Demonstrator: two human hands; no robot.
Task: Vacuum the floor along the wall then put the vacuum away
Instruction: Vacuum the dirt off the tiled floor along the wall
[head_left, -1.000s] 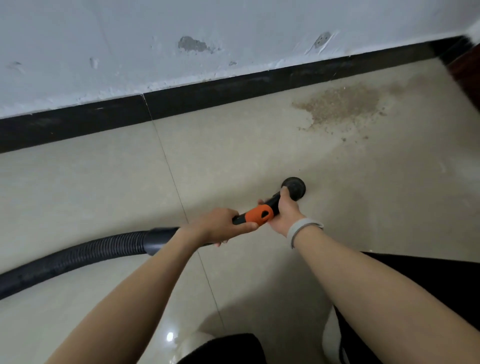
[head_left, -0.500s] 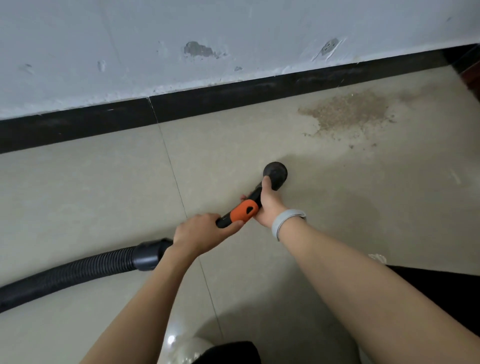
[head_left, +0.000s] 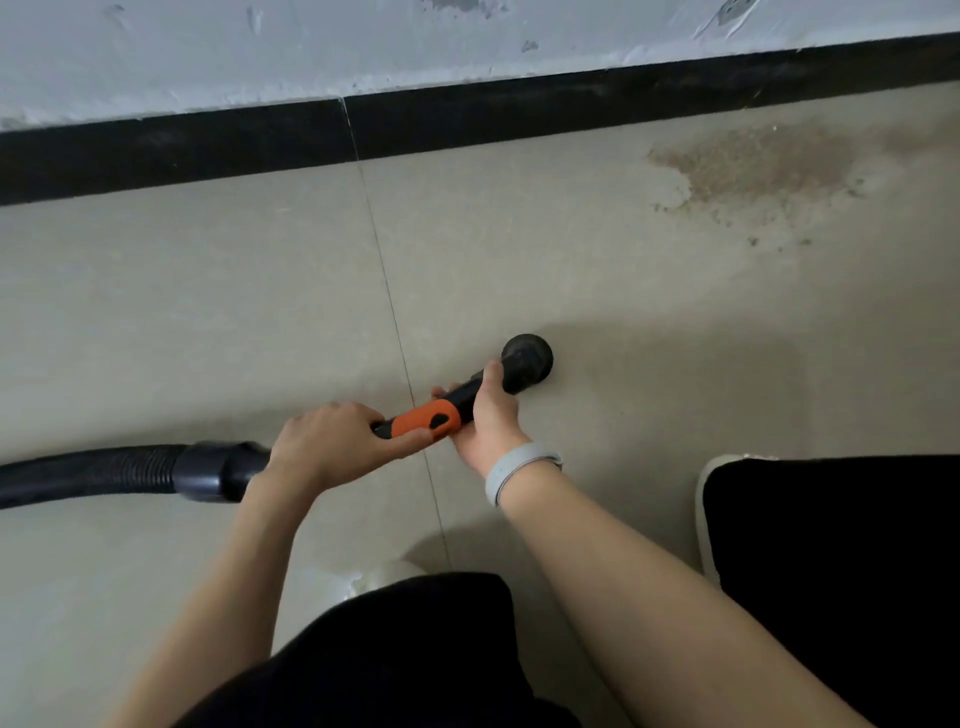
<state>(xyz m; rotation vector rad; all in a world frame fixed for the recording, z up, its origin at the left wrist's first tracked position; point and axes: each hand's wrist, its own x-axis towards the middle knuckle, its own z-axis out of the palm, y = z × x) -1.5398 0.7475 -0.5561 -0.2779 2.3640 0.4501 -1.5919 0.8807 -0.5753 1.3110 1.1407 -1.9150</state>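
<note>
A: Where are we in the job?

B: We're in the vacuuming step, not the putting-away one. Our left hand (head_left: 332, 441) has its fingers curled round the rear of the vacuum handle (head_left: 423, 422), just ahead of the black cuff where the ribbed hose (head_left: 88, 473) joins; the hose runs off to the left. Our right hand (head_left: 485, 415) grips the black tube in front of the orange section, thumb up along it.

A: And the business end?

B: The round brush nozzle (head_left: 527, 358) is low over the beige tile floor (head_left: 208, 312), on the tile right of the grout line (head_left: 387, 291). We can't tell whether its bristles actually touch.

A: What's left to clean?

B: The brown dirt patch (head_left: 763, 166) lies up and to the right, near the black baseboard (head_left: 467, 117) under the scuffed white wall (head_left: 260, 57), well apart from the nozzle. We judge the work there isn't done.

A: So the next move?

B: We'd push the nozzle forward and right toward that patch, keeping it flat to the tile, then work along the baseboard. The hose needs slack, and our right shoe (head_left: 709, 519) sits close by.
</note>
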